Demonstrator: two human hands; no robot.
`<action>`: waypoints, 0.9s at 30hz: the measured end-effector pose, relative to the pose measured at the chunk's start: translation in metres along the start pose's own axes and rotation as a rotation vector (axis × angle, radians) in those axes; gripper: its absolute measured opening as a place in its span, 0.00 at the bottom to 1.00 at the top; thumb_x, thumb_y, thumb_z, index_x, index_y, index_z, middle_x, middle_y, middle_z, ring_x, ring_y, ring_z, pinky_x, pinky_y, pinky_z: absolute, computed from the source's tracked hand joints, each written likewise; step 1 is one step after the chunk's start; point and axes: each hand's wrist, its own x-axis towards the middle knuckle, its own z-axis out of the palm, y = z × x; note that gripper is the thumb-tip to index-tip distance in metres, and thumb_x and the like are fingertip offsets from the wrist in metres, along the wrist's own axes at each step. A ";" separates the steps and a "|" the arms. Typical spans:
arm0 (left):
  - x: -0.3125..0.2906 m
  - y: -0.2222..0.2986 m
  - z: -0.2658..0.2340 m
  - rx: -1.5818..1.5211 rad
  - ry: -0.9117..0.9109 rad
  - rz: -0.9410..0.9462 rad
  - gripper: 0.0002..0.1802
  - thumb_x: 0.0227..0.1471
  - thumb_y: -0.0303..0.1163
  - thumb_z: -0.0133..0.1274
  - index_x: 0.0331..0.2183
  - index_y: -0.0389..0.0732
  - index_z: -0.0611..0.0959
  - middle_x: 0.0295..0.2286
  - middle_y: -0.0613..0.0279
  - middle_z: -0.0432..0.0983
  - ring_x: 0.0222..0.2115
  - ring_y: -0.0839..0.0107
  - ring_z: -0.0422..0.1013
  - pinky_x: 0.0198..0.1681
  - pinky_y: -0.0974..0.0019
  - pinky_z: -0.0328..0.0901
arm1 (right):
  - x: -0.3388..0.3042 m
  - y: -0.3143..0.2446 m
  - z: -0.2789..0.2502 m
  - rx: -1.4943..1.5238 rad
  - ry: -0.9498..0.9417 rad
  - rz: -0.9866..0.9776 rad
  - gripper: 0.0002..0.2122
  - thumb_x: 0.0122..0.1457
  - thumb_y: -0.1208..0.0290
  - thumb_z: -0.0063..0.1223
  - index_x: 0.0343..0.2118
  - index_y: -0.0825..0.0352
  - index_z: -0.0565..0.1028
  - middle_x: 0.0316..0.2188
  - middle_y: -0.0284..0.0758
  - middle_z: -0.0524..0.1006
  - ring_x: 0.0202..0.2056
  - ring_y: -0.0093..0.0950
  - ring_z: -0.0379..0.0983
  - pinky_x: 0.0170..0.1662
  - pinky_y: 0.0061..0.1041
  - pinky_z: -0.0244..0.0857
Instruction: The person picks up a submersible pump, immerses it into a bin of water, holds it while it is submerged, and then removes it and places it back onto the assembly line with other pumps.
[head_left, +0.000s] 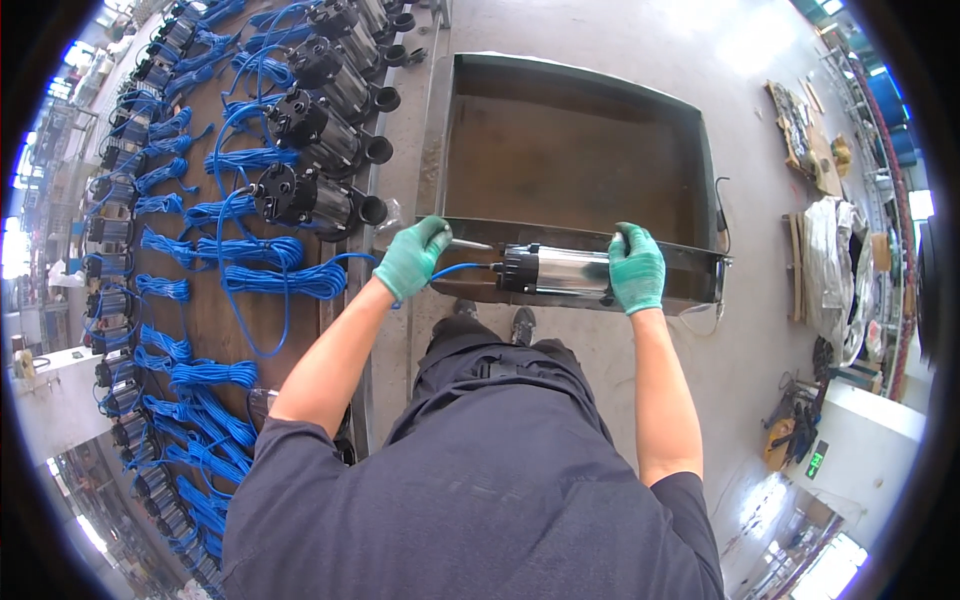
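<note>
Holding silver pump (572, 272) by its right end, right fingers (645, 272) curled, left fingers (436, 228) pinching slim rod (472, 245)

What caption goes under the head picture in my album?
The green-gloved left hand holds a thin rod; the right hand touches a shiny cylinder near coiled blue cables.

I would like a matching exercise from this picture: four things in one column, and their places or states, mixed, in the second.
Column one
1. left hand
2. right hand
3. blue cable coils
4. metal tank

Column two
A. at the right end of a silver cylinder
B. rectangular and open-topped
C. holding a thin metal rod
D. on the brown table

Pairs: 1-C, 2-A, 3-D, 4-B
</note>
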 end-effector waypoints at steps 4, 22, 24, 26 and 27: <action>-0.021 -0.006 0.019 -0.881 -0.181 -0.518 0.11 0.67 0.35 0.50 0.45 0.40 0.76 0.25 0.62 0.77 0.26 0.72 0.78 0.27 0.67 0.76 | 0.002 -0.004 -0.001 0.008 -0.004 0.026 0.08 0.62 0.69 0.54 0.40 0.64 0.80 0.36 0.41 0.80 0.39 0.42 0.77 0.46 0.39 0.71; -0.023 -0.027 0.036 -1.134 -0.344 -0.847 0.17 0.67 0.44 0.49 0.39 0.40 0.79 0.20 0.71 0.69 0.20 0.74 0.72 0.23 0.68 0.68 | 0.004 -0.006 -0.001 -0.036 -0.028 0.062 0.08 0.61 0.69 0.53 0.40 0.64 0.81 0.37 0.42 0.81 0.39 0.43 0.78 0.45 0.39 0.72; -0.020 -0.023 0.035 -1.169 -0.358 -0.836 0.19 0.67 0.47 0.48 0.41 0.40 0.80 0.21 0.71 0.68 0.19 0.75 0.71 0.22 0.70 0.66 | 0.002 -0.006 -0.001 -0.040 -0.027 0.080 0.08 0.61 0.69 0.53 0.39 0.64 0.81 0.37 0.42 0.81 0.39 0.43 0.78 0.44 0.39 0.72; -0.017 -0.011 0.032 -1.273 -0.274 -0.782 0.20 0.67 0.47 0.49 0.45 0.40 0.81 0.21 0.71 0.68 0.20 0.74 0.71 0.23 0.70 0.67 | 0.003 -0.005 -0.001 -0.048 -0.024 0.101 0.08 0.61 0.69 0.53 0.39 0.64 0.81 0.37 0.43 0.81 0.39 0.44 0.78 0.44 0.39 0.72; -0.018 -0.016 0.030 -1.286 -0.341 -0.733 0.20 0.66 0.46 0.50 0.49 0.41 0.79 0.25 0.69 0.70 0.25 0.75 0.73 0.28 0.70 0.69 | 0.003 -0.006 -0.001 -0.046 -0.019 0.097 0.08 0.61 0.69 0.53 0.39 0.64 0.81 0.37 0.43 0.81 0.39 0.44 0.78 0.44 0.39 0.72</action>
